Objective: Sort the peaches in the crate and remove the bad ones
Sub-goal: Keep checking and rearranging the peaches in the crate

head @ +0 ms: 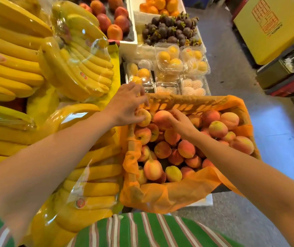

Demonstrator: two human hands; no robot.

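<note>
Peaches [186,148] fill the crate [196,104], where our left hand [126,104] grips a yellowish peach [144,119] and our right hand [182,123] a pink peach [161,119], each best turned gently to check for bruises.

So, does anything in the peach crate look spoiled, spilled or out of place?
Nothing is spilled. One yellow peach near the front of the crate stands out, because the peaches around it are pink and red. No bruise or rot can be told from this view.
</note>
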